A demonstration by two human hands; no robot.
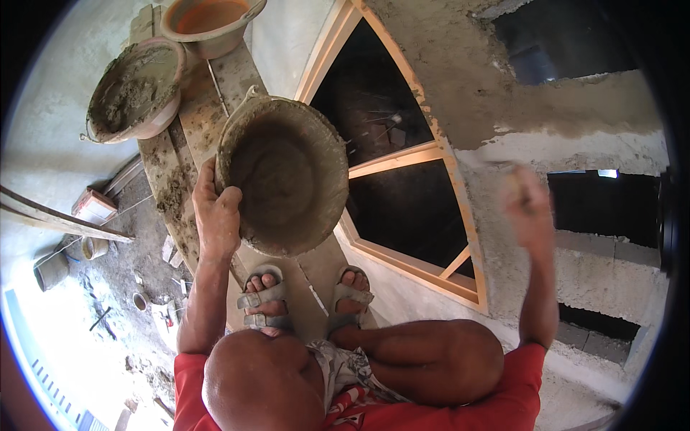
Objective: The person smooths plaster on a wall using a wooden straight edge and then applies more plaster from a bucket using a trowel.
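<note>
My left hand (215,219) grips the near left side of a bucket (280,179) coated with wet grey mortar, thumb over its rim. My right hand (528,205), smeared by motion, is raised at the wall on the right, closed around what looks like a trowel (503,164), its thin blade only faintly seen. That wall (503,108) carries fresh grey render above a paler band.
I squat on wooden planks (180,172) holding a tub of mortar (133,86) and an orange-lined tub (205,21). A timber window frame (392,158) and dark wall openings (604,201) are at right. The littered ground (115,273) lies below left, crossed by poles (65,215).
</note>
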